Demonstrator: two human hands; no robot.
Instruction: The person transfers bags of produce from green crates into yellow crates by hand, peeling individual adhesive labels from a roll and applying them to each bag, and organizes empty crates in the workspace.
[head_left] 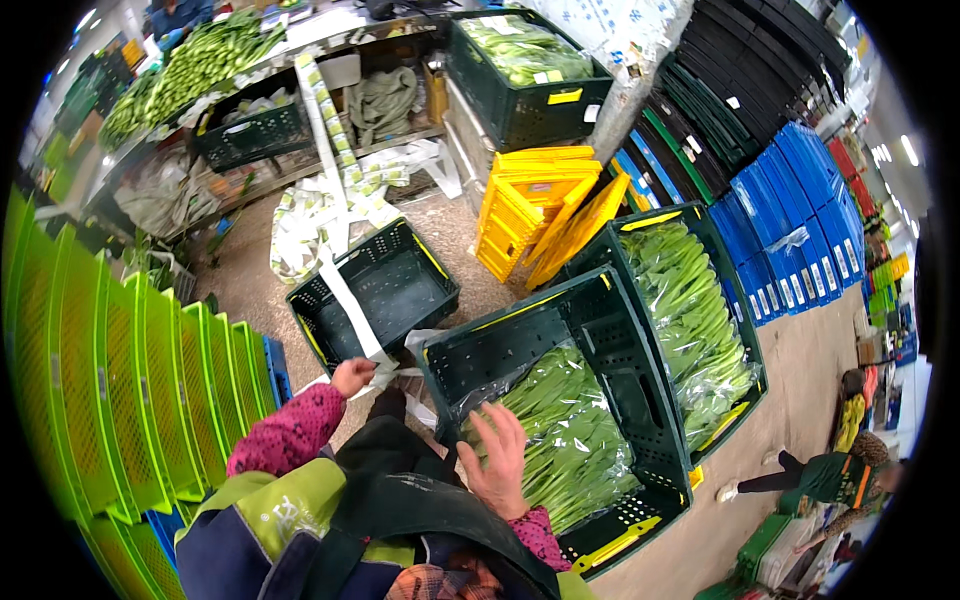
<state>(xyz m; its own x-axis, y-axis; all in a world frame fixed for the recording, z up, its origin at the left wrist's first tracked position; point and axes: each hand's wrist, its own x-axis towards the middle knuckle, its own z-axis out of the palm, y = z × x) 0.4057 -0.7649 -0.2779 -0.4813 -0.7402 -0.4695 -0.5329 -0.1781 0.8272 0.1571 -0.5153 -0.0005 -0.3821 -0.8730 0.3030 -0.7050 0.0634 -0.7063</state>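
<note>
The right hand [497, 455] lay flat, fingers [503, 420] spread apart, on the bagged greens [570, 430] inside the near crate [520, 340], a dark green one tilted toward the person. The left hand [350, 377] was just left of that crate, its fingers closed on a white strip [345, 300] of labels that ran up and away across the empty crate [385, 285] behind it. Right of the near crate, touching it, stood a second crate [735, 330] full of the same greens in clear bags. Behind the near crate lay folded yellow crates [535, 205] on the floor, and beyond them a further full crate [525, 75]. To the far left of the near crate stood a row of lime-green crates [120, 380] on edge; to its far right, blue crates [790, 220] were stacked. Another person [830, 480] bent over at the lower right.
</note>
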